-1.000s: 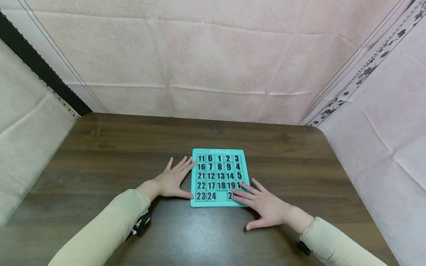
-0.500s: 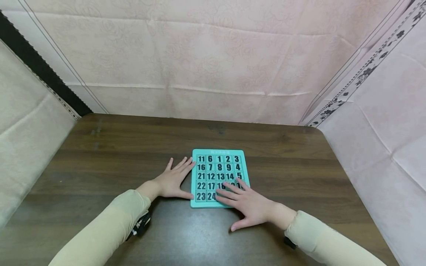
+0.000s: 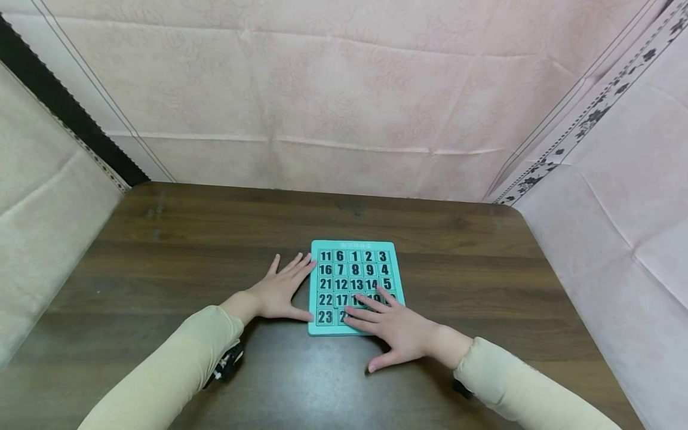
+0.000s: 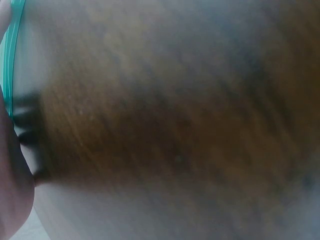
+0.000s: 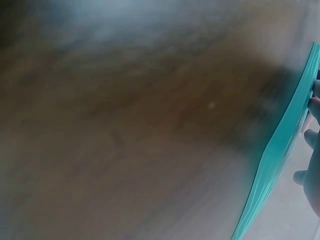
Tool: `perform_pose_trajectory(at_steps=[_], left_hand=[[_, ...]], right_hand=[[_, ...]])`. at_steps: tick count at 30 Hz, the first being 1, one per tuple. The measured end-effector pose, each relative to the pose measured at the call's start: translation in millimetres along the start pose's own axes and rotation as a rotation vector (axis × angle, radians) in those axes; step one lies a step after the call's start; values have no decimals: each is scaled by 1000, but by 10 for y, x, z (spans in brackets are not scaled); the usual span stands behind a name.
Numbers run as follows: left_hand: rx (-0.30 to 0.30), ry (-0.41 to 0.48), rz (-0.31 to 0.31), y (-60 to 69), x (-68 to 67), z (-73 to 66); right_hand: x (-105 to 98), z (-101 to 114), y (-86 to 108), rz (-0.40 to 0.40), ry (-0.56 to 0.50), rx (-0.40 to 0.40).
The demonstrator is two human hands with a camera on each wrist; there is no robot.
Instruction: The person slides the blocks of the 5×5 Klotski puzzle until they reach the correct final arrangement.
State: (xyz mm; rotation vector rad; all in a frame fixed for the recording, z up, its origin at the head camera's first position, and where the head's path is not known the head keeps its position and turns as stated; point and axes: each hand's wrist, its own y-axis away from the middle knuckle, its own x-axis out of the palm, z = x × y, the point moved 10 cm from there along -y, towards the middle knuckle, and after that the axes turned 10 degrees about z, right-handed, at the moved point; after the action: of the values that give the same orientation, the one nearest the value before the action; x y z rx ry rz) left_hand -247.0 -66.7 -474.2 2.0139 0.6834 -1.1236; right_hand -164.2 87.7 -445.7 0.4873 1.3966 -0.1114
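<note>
The turquoise number board (image 3: 371,245) is set flat between the two hands, the edge on one side met by the thumb and fingertips of the left hand (image 3: 283,294), the opposite near corner covered by the right hand (image 3: 400,330). Just beyond the right fingertips, tile 23 (image 3: 325,316) is left in plain sight. The wrong tile could be dragged, it is judged, since several neighbouring tiles are overlaid by spread fingers at once; the board could also be skewed if a sideways push is not countered from the left hand. Neither hand is closed: the fingers are spread wide and nothing is gripped. Whether any tile is pressed by the right fingertips cannot be told. Beneath both hands, the board is borne by the wooden table (image 3: 215,239).
</note>
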Motion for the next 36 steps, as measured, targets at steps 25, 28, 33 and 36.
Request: perform_pose_trajectory(at_steps=[25, 28, 33, 36], left_hand=[[-8, -10, 14, 7, -13, -2], [-3, -6, 12, 6, -15, -10], [-3, -6, 14, 5, -14, -13], [-4, -7, 15, 5, -16, -17]], right_hand=[[-57, -69, 121, -10, -35, 38], [-60, -16, 31, 9, -23, 27], [-59, 91, -143, 31, 24, -2], [-49, 129, -234, 46, 56, -3]])
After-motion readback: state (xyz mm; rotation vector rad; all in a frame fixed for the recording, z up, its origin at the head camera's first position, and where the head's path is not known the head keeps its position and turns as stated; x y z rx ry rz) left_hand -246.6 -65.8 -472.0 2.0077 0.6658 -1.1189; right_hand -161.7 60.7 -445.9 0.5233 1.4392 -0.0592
